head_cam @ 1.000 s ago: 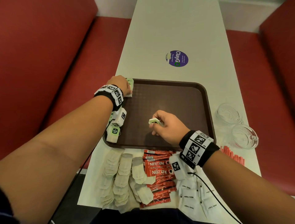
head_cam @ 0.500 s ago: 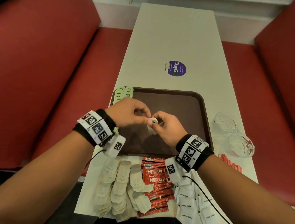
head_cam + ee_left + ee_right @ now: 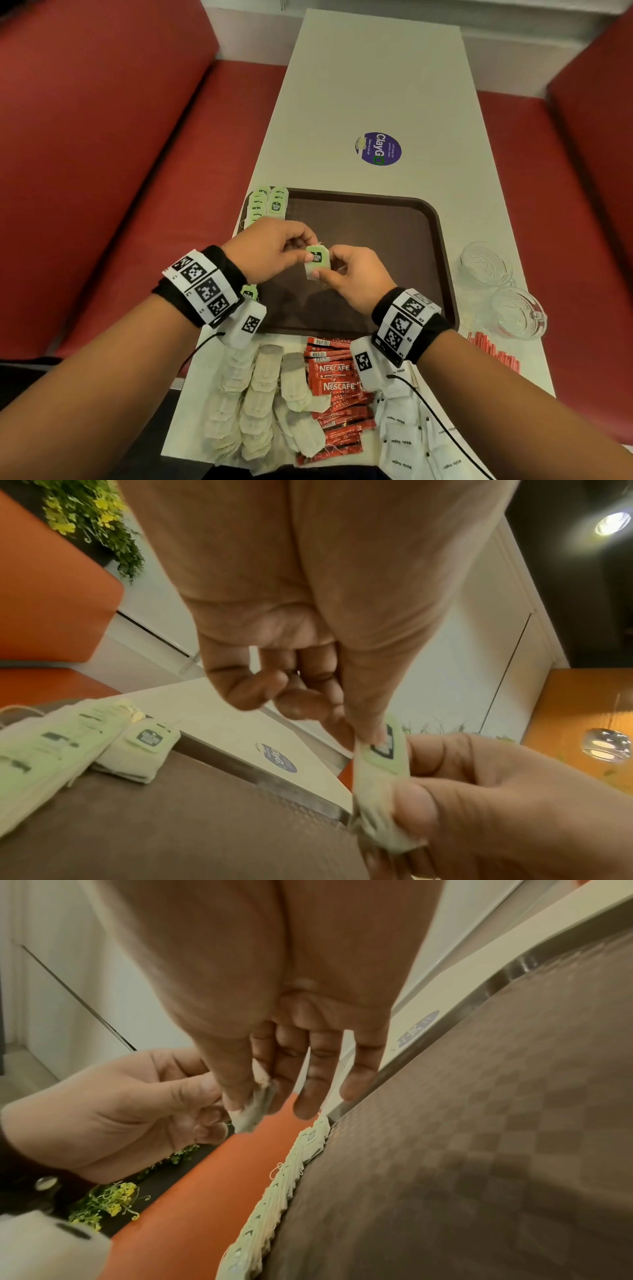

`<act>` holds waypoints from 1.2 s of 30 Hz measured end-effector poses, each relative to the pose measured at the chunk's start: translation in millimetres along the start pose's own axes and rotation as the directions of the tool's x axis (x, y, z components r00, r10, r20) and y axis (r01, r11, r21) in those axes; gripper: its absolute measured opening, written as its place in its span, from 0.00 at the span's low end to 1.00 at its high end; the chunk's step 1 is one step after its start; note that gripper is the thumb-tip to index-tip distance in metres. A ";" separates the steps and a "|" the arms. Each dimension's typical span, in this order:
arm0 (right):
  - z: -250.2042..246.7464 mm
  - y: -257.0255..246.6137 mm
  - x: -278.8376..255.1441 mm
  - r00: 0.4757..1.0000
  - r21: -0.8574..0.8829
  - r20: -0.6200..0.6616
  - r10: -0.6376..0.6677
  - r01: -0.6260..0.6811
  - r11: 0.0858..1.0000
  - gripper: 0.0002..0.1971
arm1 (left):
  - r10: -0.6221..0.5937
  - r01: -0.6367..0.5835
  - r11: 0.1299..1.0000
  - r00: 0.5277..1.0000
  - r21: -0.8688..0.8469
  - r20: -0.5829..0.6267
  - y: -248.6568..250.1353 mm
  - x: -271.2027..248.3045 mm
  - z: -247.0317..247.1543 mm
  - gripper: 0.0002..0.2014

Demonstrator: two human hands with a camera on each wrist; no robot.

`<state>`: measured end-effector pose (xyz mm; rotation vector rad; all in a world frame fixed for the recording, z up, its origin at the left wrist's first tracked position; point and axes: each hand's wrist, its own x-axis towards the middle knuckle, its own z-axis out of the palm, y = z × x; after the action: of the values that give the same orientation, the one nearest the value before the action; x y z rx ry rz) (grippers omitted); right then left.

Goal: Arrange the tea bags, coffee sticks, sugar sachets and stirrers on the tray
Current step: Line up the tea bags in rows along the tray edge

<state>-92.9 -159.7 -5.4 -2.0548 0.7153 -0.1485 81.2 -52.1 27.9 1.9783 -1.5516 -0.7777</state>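
- Both our hands pinch one tea bag [image 3: 317, 262] above the tray [image 3: 442, 240], mid-frame: left hand [image 3: 270, 251] at its top, right hand [image 3: 356, 277] lower.
- We keep the tag flat, then lay it beside the row of tea bags [image 3: 269, 205] at the tray's upper-left corner.

Brown checkered tray [image 3: 394, 240]; pale green tea bags [image 3: 269, 205] with dark labels; red coffee sticks [image 3: 337, 387]; white sugar sachets [image 3: 407, 442]; red stirrers [image 3: 493, 353]; off-white counter [image 3: 370, 85]; purple sticker [image 3: 378, 149].

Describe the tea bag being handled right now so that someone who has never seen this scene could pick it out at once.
Start at the brown tray on the white table. Above its middle, the left hand and right hand pinch one green-tagged tea bag between them. Unlike the tea bags lined along the tray's left edge, it is held in the air.
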 end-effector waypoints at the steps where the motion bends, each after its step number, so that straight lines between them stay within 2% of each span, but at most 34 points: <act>1: 0.4 1.3 -0.2 1.000 0.015 0.003 0.011 -0.011 1.000 0.11 | -0.021 0.022 0.999 0.999 0.037 -0.030 -2.7 3.3 -4.0 0.06; 3: 0.4 5.4 -1.2 0.998 0.048 0.042 0.047 -0.049 0.998 0.17 | -0.089 0.101 0.991 0.987 0.083 -0.136 -11.7 13.3 -16.0 0.04; 6: -1.1 11.1 -5.3 0.981 -0.069 0.169 0.094 -0.083 0.994 0.19 | -0.210 0.256 0.951 0.947 0.174 -0.244 -34.6 33.0 -35.1 0.04; 9: -2.1 13.8 -10.9 0.936 -0.232 0.323 0.142 -0.067 0.970 0.16 | -0.332 0.372 0.883 0.926 0.286 -0.178 -60.6 53.6 -45.5 0.07; 12: 0.4 16.5 -16.1 0.870 -0.346 0.452 0.197 -0.033 0.938 0.13 | -0.390 0.375 0.834 0.920 0.405 -0.049 -77.4 73.2 -45.7 0.12; 14: 2.2 17.0 -19.6 0.837 -0.406 0.502 0.220 0.003 0.914 0.12 | -0.398 0.377 0.823 0.916 0.426 -0.042 -83.3 84.1 -41.3 0.14; 23: 2.1 16.1 -21.6 0.827 -0.439 0.521 0.211 0.048 0.897 0.09 | -0.444 0.503 0.756 0.864 0.419 -0.237 -92.6 110.0 -20.4 0.15; 27: 2.6 16.0 -22.5 0.833 -0.433 0.515 0.202 0.049 0.900 0.08 | -0.469 0.485 0.715 0.867 0.504 -0.168 -85.6 115.4 -9.9 0.22; 32: 1.7 13.4 -25.7 0.830 -0.453 0.515 0.214 0.052 0.890 0.08 | -0.492 0.465 0.690 0.863 0.555 -0.112 -85.7 116.4 -9.8 0.22; 34: 0.5 10.1 -27.6 0.833 -0.465 0.511 0.213 0.060 0.883 0.09 | -0.478 0.470 0.704 0.868 0.532 -0.135 -75.9 109.0 -13.3 0.22; 36: 0.5 6.2 -29.5 0.834 -0.476 0.508 0.215 0.064 0.877 0.12 | -0.430 0.455 0.761 0.888 0.462 -0.165 -61.0 95.3 -18.1 0.21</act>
<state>-119.7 -145.9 -5.7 -2.3579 0.4923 0.7193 153.5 -130.7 -13.8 2.7891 -1.3506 -0.5205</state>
